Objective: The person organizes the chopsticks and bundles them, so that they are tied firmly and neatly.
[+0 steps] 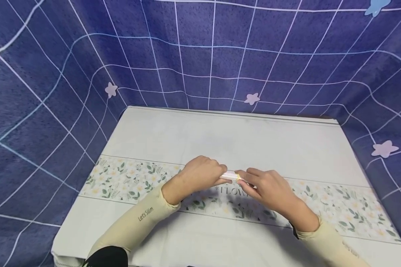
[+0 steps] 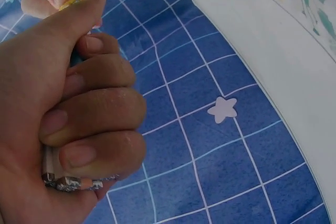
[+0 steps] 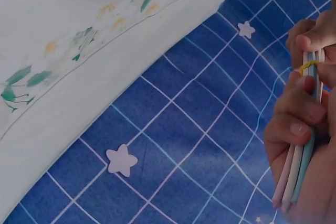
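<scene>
Above the table, both hands hold a small bundle of slim pastel sticks [image 1: 229, 175], pink, white and light blue in the right wrist view. A yellow rubber band [image 3: 310, 66] is wrapped around them. My left hand [image 1: 202, 172] grips one end with its fingers curled round it; silvery stick ends [image 2: 68, 183] poke out below the little finger in the left wrist view. Close beside it, my right hand [image 1: 269, 189] grips the other end, its thumb and fingertips at the band. Much of the bundle is hidden inside the hands.
A white cloth with a floral band and printed lettering covers the table [image 1: 220, 137]. Behind and at the sides hangs a blue grid-patterned curtain [image 1: 194, 55] with pale stars. Cream sleeves [image 1: 140, 218] cover the forearms.
</scene>
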### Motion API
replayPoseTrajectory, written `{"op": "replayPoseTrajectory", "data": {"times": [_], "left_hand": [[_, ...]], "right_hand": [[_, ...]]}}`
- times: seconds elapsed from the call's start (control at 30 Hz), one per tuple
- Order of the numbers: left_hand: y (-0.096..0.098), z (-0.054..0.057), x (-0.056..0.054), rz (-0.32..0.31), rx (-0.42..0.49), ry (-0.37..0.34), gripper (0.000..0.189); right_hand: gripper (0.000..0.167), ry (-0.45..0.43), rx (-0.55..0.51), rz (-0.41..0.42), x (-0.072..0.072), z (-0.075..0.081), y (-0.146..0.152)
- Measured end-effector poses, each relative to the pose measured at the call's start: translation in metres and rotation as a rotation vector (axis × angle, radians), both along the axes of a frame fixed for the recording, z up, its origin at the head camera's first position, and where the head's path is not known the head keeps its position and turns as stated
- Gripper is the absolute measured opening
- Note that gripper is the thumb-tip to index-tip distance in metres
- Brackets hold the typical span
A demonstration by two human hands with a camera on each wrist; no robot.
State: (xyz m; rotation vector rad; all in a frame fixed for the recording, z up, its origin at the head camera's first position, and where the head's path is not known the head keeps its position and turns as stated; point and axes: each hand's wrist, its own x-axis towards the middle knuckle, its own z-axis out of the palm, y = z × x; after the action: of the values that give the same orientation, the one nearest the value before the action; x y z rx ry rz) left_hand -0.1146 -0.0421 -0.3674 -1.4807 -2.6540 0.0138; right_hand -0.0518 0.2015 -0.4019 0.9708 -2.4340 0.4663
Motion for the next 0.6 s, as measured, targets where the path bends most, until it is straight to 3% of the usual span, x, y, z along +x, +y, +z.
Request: {"op": "replayPoseTrajectory", "data": {"times": [0.3, 0.47, 0.6], "left_hand": [[-0.004, -0.006, -0.001, 0.024, 0.027, -0.047, 0.045], [-0.011, -0.010, -0.004, 0.023, 0.059, -0.034, 0.045], [-0.013, -0.009, -0.007, -0.021, 0.099, -0.042, 0.040]], "right_hand": [[0.055, 0.152, 0.038, -0.070, -0.006, -0.004, -0.008], [0.069, 0.106, 0.066, -0.097, -0.007, -0.003, -0.001], [0.069, 0.089, 0.117, -0.154, -0.004, -0.003, 0.006]]}}
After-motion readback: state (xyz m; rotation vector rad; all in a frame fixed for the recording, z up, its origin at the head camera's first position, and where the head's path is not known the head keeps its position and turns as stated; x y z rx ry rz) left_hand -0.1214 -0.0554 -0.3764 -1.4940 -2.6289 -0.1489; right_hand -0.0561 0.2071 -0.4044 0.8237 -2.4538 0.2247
